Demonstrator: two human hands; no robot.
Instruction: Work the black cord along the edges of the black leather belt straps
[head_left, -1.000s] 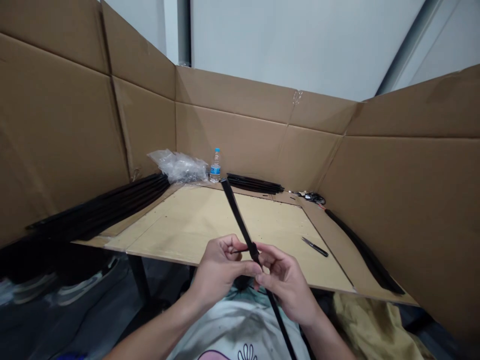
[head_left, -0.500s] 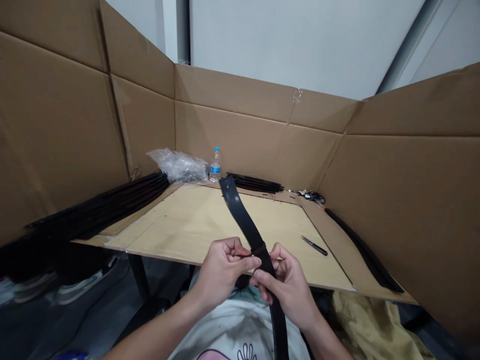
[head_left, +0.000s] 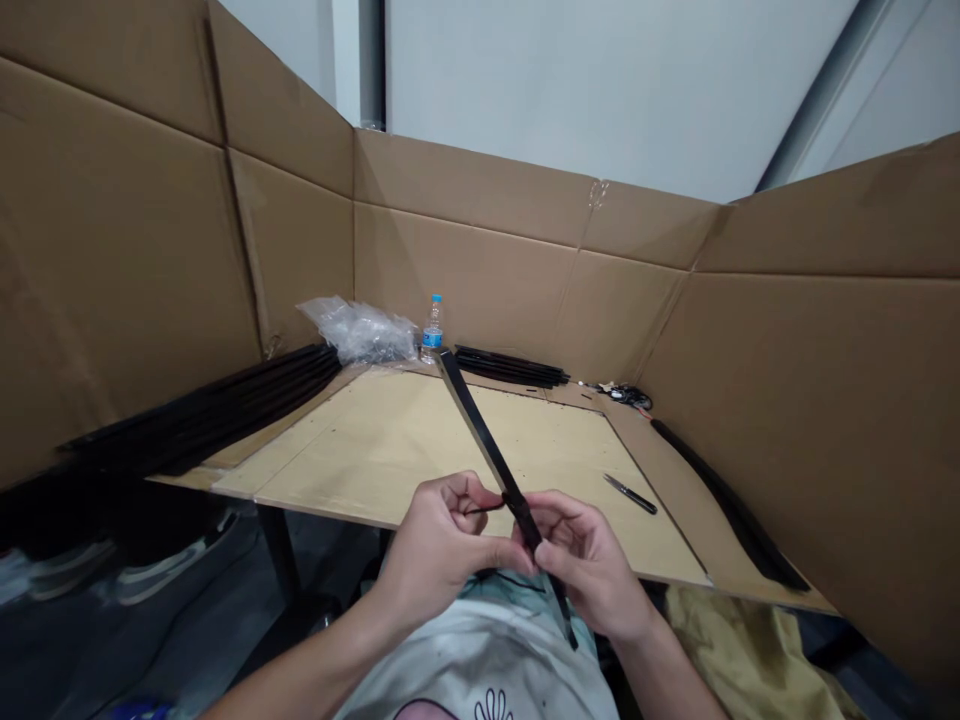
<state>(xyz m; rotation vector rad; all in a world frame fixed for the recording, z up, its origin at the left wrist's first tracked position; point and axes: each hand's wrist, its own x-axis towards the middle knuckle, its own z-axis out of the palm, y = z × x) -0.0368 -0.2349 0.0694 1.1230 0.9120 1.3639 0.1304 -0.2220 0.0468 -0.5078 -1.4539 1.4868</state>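
Note:
A long black belt-like strap (head_left: pixel 480 430), turned edge-on, slants from near the bottle down to my lap. My left hand (head_left: pixel 450 545) is closed, with its thumb against the strap's left side. From its pinched fingers a thin black strip (head_left: pixel 487 508) runs to the strap, where a narrow band crosses it. On the other side my right hand (head_left: pixel 596 575) is closed around the strap, thumb in front. Some of the fingertips of both hands are hidden behind it.
Cardboard walls enclose the pale board (head_left: pixel 360 430). A folding knife (head_left: pixel 631 494) lies at right. Black strips (head_left: pixel 225 405) are piled left, more (head_left: pixel 510 366) at back, another (head_left: pixel 720 495) at right. Behind are a plastic bag (head_left: pixel 364 330), a bottle (head_left: pixel 433 335) and a small tangle (head_left: pixel 626 394).
The strap has turned from showing its broad face to lying edge-on, and its lower end has come up into view. My right hand has shifted slightly right.

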